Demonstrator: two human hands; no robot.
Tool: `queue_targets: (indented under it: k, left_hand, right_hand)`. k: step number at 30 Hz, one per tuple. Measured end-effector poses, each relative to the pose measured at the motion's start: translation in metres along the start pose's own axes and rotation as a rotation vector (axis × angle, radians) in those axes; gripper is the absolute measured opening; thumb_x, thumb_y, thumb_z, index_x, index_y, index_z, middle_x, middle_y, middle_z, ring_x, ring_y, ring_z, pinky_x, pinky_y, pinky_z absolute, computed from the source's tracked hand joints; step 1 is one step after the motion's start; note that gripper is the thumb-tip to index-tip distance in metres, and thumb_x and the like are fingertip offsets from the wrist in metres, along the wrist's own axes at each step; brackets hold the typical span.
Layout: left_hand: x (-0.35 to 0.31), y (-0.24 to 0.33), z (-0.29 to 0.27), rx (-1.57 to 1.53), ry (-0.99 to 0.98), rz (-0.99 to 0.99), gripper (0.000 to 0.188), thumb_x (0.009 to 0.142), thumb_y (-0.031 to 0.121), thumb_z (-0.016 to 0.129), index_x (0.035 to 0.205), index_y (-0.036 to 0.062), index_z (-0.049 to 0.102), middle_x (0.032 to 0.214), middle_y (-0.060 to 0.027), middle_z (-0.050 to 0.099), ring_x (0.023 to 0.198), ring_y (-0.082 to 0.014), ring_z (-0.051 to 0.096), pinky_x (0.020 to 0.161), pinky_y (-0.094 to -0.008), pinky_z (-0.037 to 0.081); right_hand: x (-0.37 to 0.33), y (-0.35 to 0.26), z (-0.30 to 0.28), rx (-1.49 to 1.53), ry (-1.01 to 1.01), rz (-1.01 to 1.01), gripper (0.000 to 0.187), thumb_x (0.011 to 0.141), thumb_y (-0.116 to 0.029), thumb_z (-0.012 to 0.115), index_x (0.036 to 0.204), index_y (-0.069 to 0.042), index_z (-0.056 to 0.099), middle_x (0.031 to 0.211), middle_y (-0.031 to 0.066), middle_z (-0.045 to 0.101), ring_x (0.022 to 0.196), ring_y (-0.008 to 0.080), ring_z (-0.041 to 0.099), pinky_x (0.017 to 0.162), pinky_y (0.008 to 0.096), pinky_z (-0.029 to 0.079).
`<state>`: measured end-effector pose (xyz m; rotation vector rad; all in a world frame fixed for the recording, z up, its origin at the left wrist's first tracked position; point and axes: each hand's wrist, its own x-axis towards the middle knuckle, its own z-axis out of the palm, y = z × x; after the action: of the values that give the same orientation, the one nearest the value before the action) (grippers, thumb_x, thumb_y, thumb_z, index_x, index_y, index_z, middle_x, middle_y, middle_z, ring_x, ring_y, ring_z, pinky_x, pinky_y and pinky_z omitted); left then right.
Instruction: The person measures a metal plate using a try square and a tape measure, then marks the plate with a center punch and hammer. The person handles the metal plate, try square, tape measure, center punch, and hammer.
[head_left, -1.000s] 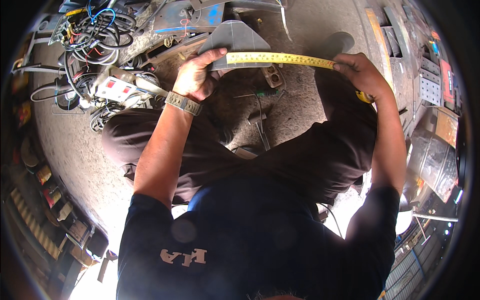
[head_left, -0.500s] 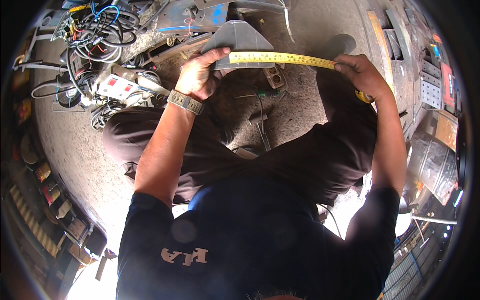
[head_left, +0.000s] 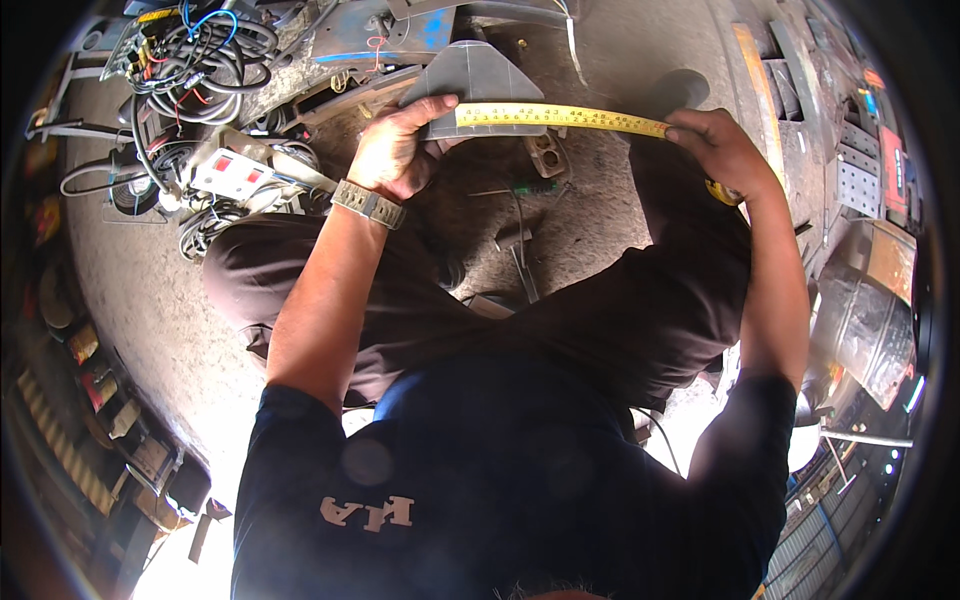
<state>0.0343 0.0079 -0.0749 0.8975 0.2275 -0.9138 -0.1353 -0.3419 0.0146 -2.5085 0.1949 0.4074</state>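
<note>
A grey flat plate [head_left: 478,75] with a rounded top and slanted sides is held up in front of me. My left hand [head_left: 398,145] grips its lower left corner, the thumb pressed at the start of the visible tape. A yellow tape measure [head_left: 560,117] runs along the plate's lower edge and on past its right corner. My right hand [head_left: 725,150] is closed round the far part of the tape; a bit of yellow case shows below that palm. The fingers behind the plate are mostly hidden.
Tangled black cables [head_left: 215,70] and a white box with red parts [head_left: 232,173] lie at the left. Ahead is a blue-marked metal sheet [head_left: 385,30]. A socket strip [head_left: 546,155] rests on the floor between my legs. A perforated metal plate [head_left: 860,180] stands at the right.
Almost nothing differs. Both hands, the plate and the tape keep their places, with only a very slight shift of the whole picture to the left.
</note>
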Motion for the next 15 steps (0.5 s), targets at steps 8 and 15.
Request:
queue_targets:
  k: [8,15]
  left_hand:
    - [0.0044,-0.0016,-0.0051,-0.009,-0.019,-0.006,0.036,0.087,0.002,0.074,0.12,-0.0016,0.061,0.113,-0.0115,0.068,0.101,-0.026,0.07,0.087,-0.0402,0.061]
    - [0.0062,-0.0016,-0.009,0.029,-0.019,-0.01,0.04,0.087,0.006,0.076,0.124,-0.0015,0.06,0.115,-0.0115,0.069,0.102,-0.025,0.07,0.088,-0.0388,0.061]
  right_hand:
    - [-0.0001,-0.0005,0.0009,0.008,0.013,-0.002,0.015,0.097,-0.012,0.065,0.106,0.0,0.067,0.08,0.0179,0.065,0.074,0.0231,0.059,0.074,0.0356,0.047]
    - [-0.0003,-0.006,-0.001,-0.01,0.016,0.019,0.016,0.098,-0.014,0.065,0.106,0.0,0.067,0.072,0.0109,0.059,0.069,0.015,0.053,0.068,0.0314,0.045]
